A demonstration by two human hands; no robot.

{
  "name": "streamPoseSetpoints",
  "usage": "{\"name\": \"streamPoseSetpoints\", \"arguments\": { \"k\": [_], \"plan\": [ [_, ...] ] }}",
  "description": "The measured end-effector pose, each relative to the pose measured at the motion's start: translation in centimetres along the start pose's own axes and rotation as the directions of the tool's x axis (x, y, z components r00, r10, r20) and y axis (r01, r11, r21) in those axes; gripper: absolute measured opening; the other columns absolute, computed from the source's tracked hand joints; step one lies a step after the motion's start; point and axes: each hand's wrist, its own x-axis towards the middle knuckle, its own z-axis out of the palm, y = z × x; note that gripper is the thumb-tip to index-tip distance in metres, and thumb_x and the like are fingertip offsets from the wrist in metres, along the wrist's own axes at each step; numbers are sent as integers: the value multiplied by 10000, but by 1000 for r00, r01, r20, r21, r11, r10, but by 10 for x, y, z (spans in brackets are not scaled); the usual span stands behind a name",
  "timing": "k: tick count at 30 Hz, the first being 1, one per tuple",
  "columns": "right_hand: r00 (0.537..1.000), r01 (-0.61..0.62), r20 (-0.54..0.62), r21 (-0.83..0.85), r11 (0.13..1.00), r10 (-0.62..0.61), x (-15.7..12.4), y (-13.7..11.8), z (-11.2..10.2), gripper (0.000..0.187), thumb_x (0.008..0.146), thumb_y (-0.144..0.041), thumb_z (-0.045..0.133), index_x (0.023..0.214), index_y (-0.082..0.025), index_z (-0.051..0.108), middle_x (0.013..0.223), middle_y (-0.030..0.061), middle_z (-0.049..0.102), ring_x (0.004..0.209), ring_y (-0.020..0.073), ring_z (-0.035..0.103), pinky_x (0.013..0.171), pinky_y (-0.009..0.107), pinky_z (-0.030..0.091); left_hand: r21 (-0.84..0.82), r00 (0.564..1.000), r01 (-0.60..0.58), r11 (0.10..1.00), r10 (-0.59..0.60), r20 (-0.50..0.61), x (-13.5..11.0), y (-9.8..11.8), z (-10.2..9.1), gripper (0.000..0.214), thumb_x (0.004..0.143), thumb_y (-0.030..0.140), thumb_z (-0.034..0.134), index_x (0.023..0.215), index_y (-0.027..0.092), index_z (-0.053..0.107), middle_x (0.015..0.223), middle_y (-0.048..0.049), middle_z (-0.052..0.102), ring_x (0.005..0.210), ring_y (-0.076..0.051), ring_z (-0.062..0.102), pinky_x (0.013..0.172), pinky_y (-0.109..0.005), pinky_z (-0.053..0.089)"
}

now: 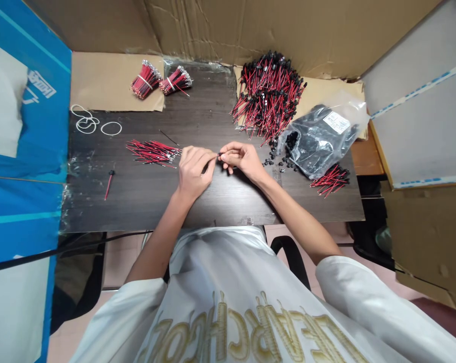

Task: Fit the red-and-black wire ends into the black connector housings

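Observation:
My left hand [195,169] is closed in a pinch over the middle of the table, on a thin wire that its fingers mostly hide. Meeting it fingertip to fingertip, my right hand [243,159] pinches a small black connector housing [220,155] at the wire's end. Whether the wire sits inside the housing I cannot tell. Just left of my left hand lies a loose pile of red and black wires [152,152] with metal-tipped ends. Loose black housings [284,162] are scattered to the right of my right hand, by the mouth of a clear plastic bag [319,136].
A large heap of red-black wires with black connectors [269,96] lies at the back right, a smaller pile [331,180] below the bag. Two banded wire bundles [146,79] rest on cardboard [99,80]. White rubber bands [111,128] and a single connectored wire [109,185] lie left.

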Motion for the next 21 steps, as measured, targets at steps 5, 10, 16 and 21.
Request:
{"name": "streamPoseSetpoints", "arguments": {
  "k": [5, 10, 16, 21],
  "plan": [
    [1000, -5, 17, 2, 1000, 5, 0, 0, -1, 533, 623, -517, 960, 902, -163, 675, 741, 9, 708, 578, 118, 654, 457, 211, 535, -37, 993, -98, 994, 96, -74, 0, 0, 0, 119, 1009, 204, 583, 950, 216, 686, 896, -39, 778, 857, -195, 694, 887, -383, 489],
    [999, -18, 49, -6, 1000, 18, 1, -1, 1, 552, 609, -527, 965, 895, -165, 661, 731, 1, 691, 590, 124, 660, 456, 215, 535, -14, 990, -120, 993, 118, -77, 1, 2, 0, 128, 1013, 193, 578, 955, 210, 691, 866, -44, 765, 817, -190, 683, 849, -359, 505],
    [999, 51, -11, 43, 998, -51, -1, -5, 7, 556, 661, -579, 922, 958, -198, 646, 789, -3, 667, 693, 150, 678, 458, 223, 543, 74, 996, -50, 996, 55, -71, 1, 3, 1, 181, 1051, 229, 556, 1034, 192, 732, 901, -58, 792, 821, -192, 703, 831, -339, 484],
    [977, 165, -131, -27, 986, -167, -2, -10, 10, 540, 724, -650, 859, 998, -243, 633, 861, 5, 632, 759, 162, 661, 488, 243, 538, 132, 998, -17, 991, 26, -65, -1, 2, 3, 243, 1069, 269, 533, 1115, 182, 756, 870, -65, 796, 764, -191, 701, 771, -342, 455]
  ]
}}
